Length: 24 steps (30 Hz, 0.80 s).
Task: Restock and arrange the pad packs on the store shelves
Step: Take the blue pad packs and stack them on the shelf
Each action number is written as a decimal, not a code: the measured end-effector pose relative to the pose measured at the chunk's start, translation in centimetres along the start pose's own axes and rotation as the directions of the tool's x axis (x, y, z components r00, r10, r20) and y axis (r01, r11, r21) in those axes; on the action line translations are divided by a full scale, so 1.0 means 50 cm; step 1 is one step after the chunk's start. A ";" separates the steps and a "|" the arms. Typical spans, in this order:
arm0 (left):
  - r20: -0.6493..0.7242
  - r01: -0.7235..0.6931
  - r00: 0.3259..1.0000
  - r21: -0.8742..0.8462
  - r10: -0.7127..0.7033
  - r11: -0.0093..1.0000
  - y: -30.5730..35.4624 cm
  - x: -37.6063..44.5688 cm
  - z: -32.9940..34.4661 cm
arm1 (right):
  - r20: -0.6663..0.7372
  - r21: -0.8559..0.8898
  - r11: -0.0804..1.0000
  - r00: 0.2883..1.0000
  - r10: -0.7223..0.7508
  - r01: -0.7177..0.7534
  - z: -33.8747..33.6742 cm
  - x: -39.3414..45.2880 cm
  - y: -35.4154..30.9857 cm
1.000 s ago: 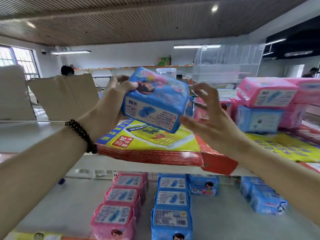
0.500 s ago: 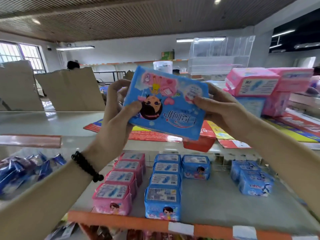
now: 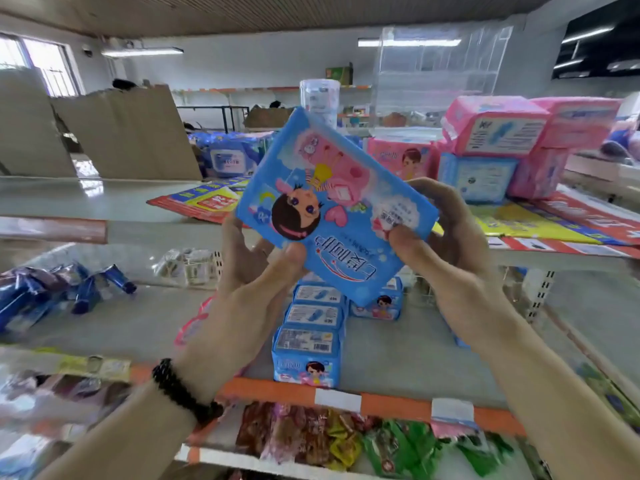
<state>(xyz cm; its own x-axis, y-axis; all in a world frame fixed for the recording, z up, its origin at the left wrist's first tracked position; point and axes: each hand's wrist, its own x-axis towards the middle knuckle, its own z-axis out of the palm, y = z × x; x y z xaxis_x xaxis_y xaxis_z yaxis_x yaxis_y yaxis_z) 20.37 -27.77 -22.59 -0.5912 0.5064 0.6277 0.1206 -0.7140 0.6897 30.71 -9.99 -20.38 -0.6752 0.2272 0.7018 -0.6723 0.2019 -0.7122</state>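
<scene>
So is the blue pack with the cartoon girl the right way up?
No, upside down and tilted: on the blue plastic pad pack the cartoon girl's head points downward.

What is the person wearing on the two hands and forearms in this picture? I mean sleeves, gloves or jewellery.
Both forearms are bare, with no sleeves in view, and neither hand wears a glove. The left hand has a bracelet of round black beads around its wrist. The right hand shows no bracelet or watch at the wrist. The picture is too blurred to tell whether any finger carries a ring.
</scene>
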 end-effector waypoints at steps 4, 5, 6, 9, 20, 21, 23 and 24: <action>-0.072 0.026 0.997 0.086 -0.020 0.996 0.008 0.004 0.007 | -0.068 -0.037 0.995 0.994 0.088 -0.090 0.007 -0.051 0.024; -0.076 0.027 0.997 0.099 -0.020 0.995 0.011 0.004 0.005 | -0.062 -0.059 0.990 0.991 0.121 -0.125 0.002 -0.061 0.029; -0.077 0.029 0.997 0.115 -0.020 0.993 0.015 0.004 0.003 | -0.051 -0.088 0.985 0.988 0.147 -0.151 -0.004 -0.071 0.031; -0.041 0.040 0.999 0.221 -0.031 0.974 0.028 0.001 0.001 | -0.034 -0.120 0.974 0.981 0.189 -0.192 -0.029 -0.098 0.029; 0.191 0.016 0.956 0.722 -0.221 0.692 0.008 -0.024 0.010 | 0.003 -0.154 0.959 0.971 0.241 -0.237 -0.087 -0.167 0.028; 0.214 0.001 0.945 0.755 -0.248 0.655 0.004 -0.023 0.010 | 0.020 -0.172 0.953 0.966 0.257 -0.250 -0.092 -0.170 0.027; 0.252 -0.029 0.916 0.817 -0.313 0.575 -0.006 -0.024 0.013 | 0.066 -0.234 0.935 0.955 0.289 -0.267 -0.101 -0.176 0.025; 0.263 -0.038 0.903 0.836 -0.340 0.548 -0.013 -0.027 0.017 | 0.102 -0.280 0.923 0.948 0.301 -0.263 -0.104 -0.179 0.026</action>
<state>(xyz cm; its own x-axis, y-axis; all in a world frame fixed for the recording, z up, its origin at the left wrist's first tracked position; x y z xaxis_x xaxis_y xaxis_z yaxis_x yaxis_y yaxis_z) 21.74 -27.58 -23.58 -0.3649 0.8270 0.4276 0.7547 -0.0063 0.6560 37.45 -6.83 -27.66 -0.8734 0.1795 0.4527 -0.3580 0.3937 -0.8467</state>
